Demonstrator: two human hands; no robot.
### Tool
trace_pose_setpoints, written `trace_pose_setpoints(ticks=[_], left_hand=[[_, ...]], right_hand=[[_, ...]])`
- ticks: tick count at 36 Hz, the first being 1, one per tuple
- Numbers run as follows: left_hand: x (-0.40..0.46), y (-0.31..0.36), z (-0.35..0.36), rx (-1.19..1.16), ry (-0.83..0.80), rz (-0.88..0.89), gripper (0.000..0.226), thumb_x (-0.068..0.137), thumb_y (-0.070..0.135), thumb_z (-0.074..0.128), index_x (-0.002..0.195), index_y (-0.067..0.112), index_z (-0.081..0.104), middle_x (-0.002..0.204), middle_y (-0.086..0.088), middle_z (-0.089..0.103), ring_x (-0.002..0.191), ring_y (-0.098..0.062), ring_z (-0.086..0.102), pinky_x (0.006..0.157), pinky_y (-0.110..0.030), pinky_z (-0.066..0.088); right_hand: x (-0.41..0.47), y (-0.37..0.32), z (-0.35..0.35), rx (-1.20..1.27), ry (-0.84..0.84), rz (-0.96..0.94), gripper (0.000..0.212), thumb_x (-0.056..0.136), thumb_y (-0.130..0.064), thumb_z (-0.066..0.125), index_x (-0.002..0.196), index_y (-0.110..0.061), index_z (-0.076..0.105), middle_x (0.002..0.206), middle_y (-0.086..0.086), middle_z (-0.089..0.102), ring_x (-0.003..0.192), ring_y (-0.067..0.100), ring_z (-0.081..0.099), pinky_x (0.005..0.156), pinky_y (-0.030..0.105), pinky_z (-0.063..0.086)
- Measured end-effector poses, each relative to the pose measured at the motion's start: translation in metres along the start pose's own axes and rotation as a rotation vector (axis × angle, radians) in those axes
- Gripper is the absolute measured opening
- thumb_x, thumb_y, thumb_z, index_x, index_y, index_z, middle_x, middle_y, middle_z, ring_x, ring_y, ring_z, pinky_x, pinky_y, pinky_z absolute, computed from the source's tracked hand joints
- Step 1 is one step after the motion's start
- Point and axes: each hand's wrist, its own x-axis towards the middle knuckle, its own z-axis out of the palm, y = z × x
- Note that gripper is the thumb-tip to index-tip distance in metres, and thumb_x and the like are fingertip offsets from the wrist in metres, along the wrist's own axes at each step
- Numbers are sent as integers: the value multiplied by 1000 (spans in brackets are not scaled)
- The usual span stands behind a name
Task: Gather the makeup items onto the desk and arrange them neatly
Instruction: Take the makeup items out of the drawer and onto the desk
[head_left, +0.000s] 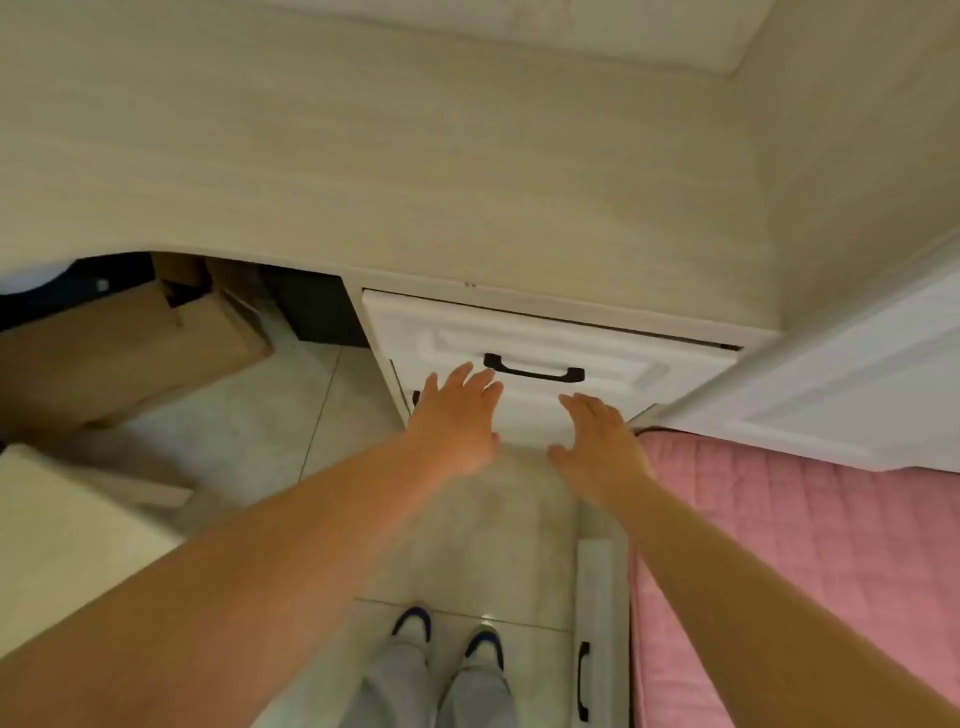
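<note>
The desk (363, 171) stretches away bare and pale beyond both hands, and not one makeup item can be seen on it or anywhere else in view; my guess is they are shut away in the drawer. That white drawer (545, 358) sits under the desk edge, just ahead of the fingertips, with a thin dark gap along its top on the right-hand side, so it looks slightly ajar. A pink quilted bed (789, 545) lies outward of the right arm, and brown cardboard boxes (130, 348) sit under the desk, well out from the left hand.

The left hand (452, 421) is stretched forward, fingers straight and loosely spread, holding nothing, its tips just short of the left end of the black handle (535, 368). The right hand (602, 447) is likewise relaxed and empty, just below the handle's right end.

To do this well, I'd say one hand should hook under the middle of the handle and pull straight back, evenly, so the drawer does not skew on its runners. The other could steady the drawer front, then be ready to lift things out.
</note>
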Motion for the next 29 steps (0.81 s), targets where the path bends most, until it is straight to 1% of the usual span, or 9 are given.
trace_pose_setpoints(ticks=[5, 7, 10, 12, 17, 19, 22, 29], left_hand=[[30, -2, 16, 84, 2, 66, 67, 97, 35, 41, 149, 14, 6, 159, -1, -2, 146, -21, -4, 117, -45, 7], [36, -5, 24, 119, 19, 94, 70, 96, 32, 43, 149, 15, 1, 158, -1, -5, 146, -21, -4, 116, -44, 8], [47, -14, 30, 175, 44, 89, 77, 95, 33, 44, 149, 15, -8, 158, 0, -12, 145, -22, -8, 117, -45, 7], [53, -17, 33, 190, 56, 90, 78, 94, 31, 44, 148, 16, -9, 158, 2, -13, 145, -23, -9, 117, -45, 8], [61, -15, 39, 168, 130, 86, 76, 92, 29, 45, 149, 17, -3, 157, 3, -1, 144, -24, -1, 116, -42, 14], [62, -15, 40, 166, 147, 86, 76, 91, 29, 46, 149, 17, -1, 157, 3, 2, 144, -24, 1, 116, -42, 15], [62, -17, 41, 186, 145, 95, 79, 90, 29, 48, 149, 18, -3, 156, 3, 2, 144, -24, 1, 116, -43, 15], [52, -17, 51, 231, 175, 108, 79, 90, 27, 46, 149, 17, -6, 156, 3, 1, 144, -24, 2, 117, -42, 13]], right_hand=[[25, 12, 15, -118, -33, -2, 71, 90, -22, 47, 150, -21, 8, 158, -4, 1, 146, 14, 0, 116, 32, 12], [33, 17, 22, -145, -10, -15, 74, 89, -22, 49, 150, -21, 5, 158, -4, -2, 146, 14, -2, 117, 32, 10], [46, 18, 25, -169, 51, -56, 77, 89, -21, 50, 150, -20, 4, 158, -3, -3, 146, 14, -3, 117, 32, 8], [54, 19, 28, -185, 62, -82, 77, 89, -21, 49, 150, -19, 3, 158, -2, -3, 146, 15, -3, 118, 32, 7], [70, 18, 30, -215, 92, -90, 77, 89, -22, 48, 150, -17, 1, 158, -2, -3, 146, 14, -6, 118, 32, 9], [72, 16, 33, -199, 107, -82, 77, 89, -21, 48, 150, -17, 0, 158, -3, -3, 146, 14, -6, 115, 32, 13], [70, 14, 40, -137, 128, -53, 80, 87, -19, 49, 150, -18, 0, 158, -4, -4, 145, 13, -10, 114, 32, 17], [59, 12, 53, -147, 151, -28, 85, 84, -17, 49, 149, -19, -6, 157, -5, -9, 144, 13, -15, 113, 31, 19]])
